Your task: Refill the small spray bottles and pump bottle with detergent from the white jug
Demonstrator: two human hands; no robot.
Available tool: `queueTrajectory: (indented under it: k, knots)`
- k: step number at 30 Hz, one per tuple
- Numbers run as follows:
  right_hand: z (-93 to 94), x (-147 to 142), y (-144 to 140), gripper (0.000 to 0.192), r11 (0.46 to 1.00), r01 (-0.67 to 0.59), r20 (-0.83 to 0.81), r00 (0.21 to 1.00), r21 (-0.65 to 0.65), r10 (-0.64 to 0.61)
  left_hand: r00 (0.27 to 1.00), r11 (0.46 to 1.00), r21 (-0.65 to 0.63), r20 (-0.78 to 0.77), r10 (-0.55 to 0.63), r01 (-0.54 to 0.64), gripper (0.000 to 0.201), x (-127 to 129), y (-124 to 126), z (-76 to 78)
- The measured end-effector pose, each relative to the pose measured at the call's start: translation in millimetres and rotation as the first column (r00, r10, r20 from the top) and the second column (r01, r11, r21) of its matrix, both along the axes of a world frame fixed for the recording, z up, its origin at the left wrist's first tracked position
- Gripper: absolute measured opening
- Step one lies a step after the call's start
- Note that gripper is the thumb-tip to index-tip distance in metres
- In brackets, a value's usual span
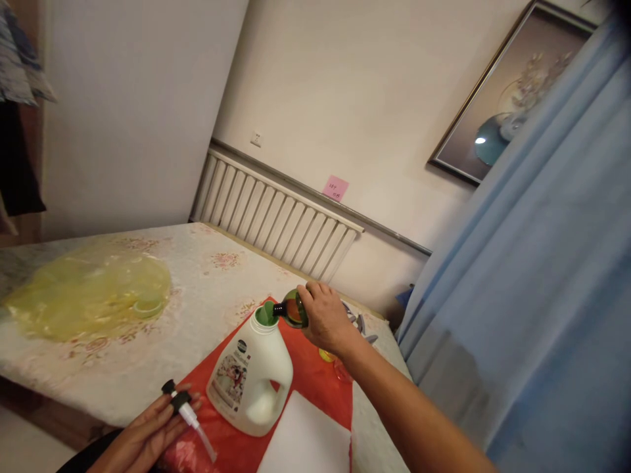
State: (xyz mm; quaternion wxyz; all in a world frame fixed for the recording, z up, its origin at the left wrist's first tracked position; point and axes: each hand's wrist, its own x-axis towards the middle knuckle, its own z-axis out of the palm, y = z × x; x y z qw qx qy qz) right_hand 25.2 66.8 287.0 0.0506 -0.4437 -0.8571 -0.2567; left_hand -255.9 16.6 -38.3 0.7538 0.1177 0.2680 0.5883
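A white plastic jug [252, 387] with a handle and a printed label stands on a red cloth [310, 368], its green-lined mouth uncapped. My right hand [326, 316] is wrapped around a dark green bottle [294, 310], tipped sideways so that its black neck rests at or just over the jug's mouth. I cannot make out any liquid flowing. To the jug's left, my left hand [150, 427] holds a pump dispenser top [186, 410] with a black head, a white collar and a clear tube hanging down to the right.
A white board or sheet [308, 437] lies in front of the jug. Small yellow and red items [332, 361] sit partly hidden behind my right forearm. A translucent yellow bag [89, 295] lies on the floral tablecloth [207, 289]. A blue curtain [532, 282] hangs at right.
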Motion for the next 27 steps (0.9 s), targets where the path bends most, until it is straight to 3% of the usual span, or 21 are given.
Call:
queueTrajectory:
  k: [8, 21, 27]
  knots:
    - [-2.0, 0.7, 1.9, 0.057, 1.0, -0.019, 0.012, 1.0, 0.019, 0.019, 1.0, 1.0, -0.006, 0.011, 0.008, -0.008, 0.071, 0.9, -1.6, 4.0]
    - [-1.7, 0.4, 1.9, 0.059, 0.998, -0.041, 0.039, 0.998, 0.037, 0.04, 0.999, 1.0, -0.004, 0.04, -0.01, 0.01, 0.058, -0.2, 0.8, -4.7]
    - [-0.2, -1.9, 0.1, 0.057, 0.998, -0.04, 0.051, 0.998, 0.042, 0.038, 0.999, 1.0, 0.005, 0.038, -0.004, 0.004, 0.063, 1.2, 0.1, -0.4]
